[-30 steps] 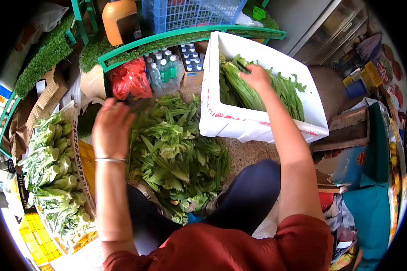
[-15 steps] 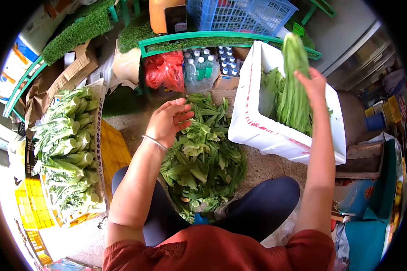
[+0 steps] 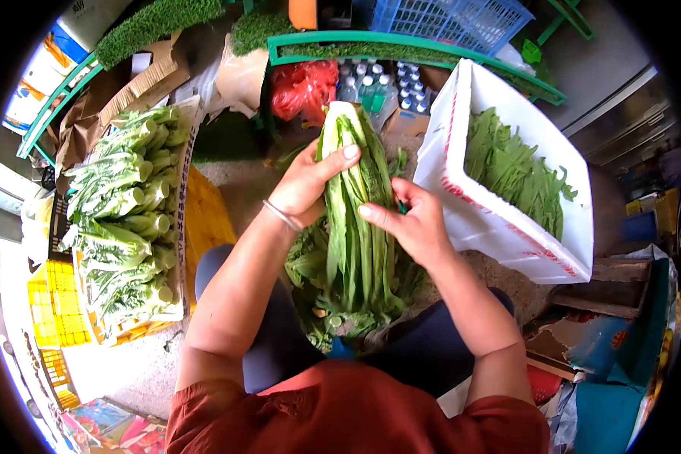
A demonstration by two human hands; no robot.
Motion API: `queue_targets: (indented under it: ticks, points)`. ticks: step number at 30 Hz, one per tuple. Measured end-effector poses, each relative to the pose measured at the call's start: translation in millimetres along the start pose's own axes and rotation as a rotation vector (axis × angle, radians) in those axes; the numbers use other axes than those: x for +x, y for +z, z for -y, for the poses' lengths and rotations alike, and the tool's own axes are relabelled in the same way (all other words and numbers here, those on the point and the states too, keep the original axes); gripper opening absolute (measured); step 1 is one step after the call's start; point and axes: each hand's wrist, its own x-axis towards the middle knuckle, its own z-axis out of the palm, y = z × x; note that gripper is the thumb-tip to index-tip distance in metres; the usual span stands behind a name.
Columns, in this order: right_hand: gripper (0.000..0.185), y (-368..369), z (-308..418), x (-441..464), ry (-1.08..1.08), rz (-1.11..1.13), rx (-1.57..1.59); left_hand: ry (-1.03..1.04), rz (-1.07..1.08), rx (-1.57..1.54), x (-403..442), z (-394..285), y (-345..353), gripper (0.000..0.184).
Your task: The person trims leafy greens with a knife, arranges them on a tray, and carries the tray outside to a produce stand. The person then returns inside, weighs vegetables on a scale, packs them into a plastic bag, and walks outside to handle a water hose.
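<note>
A long green leafy vegetable (image 3: 356, 227) stands upright between my hands, its pale cut end at the top. My left hand (image 3: 314, 180) is wrapped round its upper left side, thumb across the front. On its right side, my right hand (image 3: 412, 216) presses against the leaves with the thumb, and a small dark green object, mostly hidden, shows at its fingers. Below lies a heap of loose leaves (image 3: 310, 261) on the floor between my legs. More leafy greens (image 3: 514, 170) lie in the white foam box (image 3: 507, 234) at the right.
Stacked trimmed vegetables (image 3: 129, 219) lie at the left beside a yellow crate (image 3: 208, 216). Ahead are a red plastic bag (image 3: 303, 89), bottles (image 3: 371, 85), a green curved rail (image 3: 401, 41) and a blue basket (image 3: 454, 21). Cardboard (image 3: 601, 340) lies at the right.
The leafy vegetable has come out of the foam box to the middle with my right hand. My left hand has closed on it. The view has shifted to the right.
</note>
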Motion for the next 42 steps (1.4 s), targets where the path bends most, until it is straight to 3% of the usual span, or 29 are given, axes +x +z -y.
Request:
queue_targets:
  ticks: [3,4,6,8,11,16,24,30,32,34,37,40,42]
  points:
    - [0.033,-12,-17,13,0.013,-0.295,0.096,0.159,-0.078,0.305,-2,-1,-3,0.052]
    - [0.033,-17,-22,14,0.011,-0.288,0.091,0.165,-0.081,0.299,-1,0,-5,0.052]
    - [0.035,-21,-12,11,0.288,-0.224,0.107,0.371,-0.143,0.666,3,13,-13,0.057]
    - [0.040,-20,-14,9,0.268,-0.059,0.289,0.379,-0.172,0.733,8,21,-18,0.061]
    - [0.046,-9,-25,9,0.120,-0.024,0.438,0.448,-0.278,1.084,11,24,-17,0.066]
    - [0.056,-8,-26,14,0.039,0.120,0.429,0.506,-0.269,1.193,13,31,-11,0.062]
    - [0.048,-10,-31,19,0.103,0.115,0.436,0.565,-0.269,1.412,10,31,-6,0.057]
    - [0.042,-12,-40,18,0.030,0.065,0.323,0.456,-0.121,1.303,7,23,-14,0.056]
    - [0.042,-16,-48,18,0.065,0.047,0.253,0.262,0.004,1.128,1,16,-11,0.052]
    - [0.042,-16,-50,17,0.074,0.056,0.299,0.205,0.022,1.146,3,13,-17,0.053]
    - [0.042,-15,-44,13,0.135,0.100,0.356,-0.081,0.166,1.021,1,0,-16,0.058]
    - [0.038,-16,-40,7,0.090,0.236,0.400,-0.093,0.319,0.931,-1,2,-27,0.058]
    - [0.034,-18,-48,4,0.104,0.237,0.318,-0.231,0.361,0.826,-6,-2,-26,0.061]
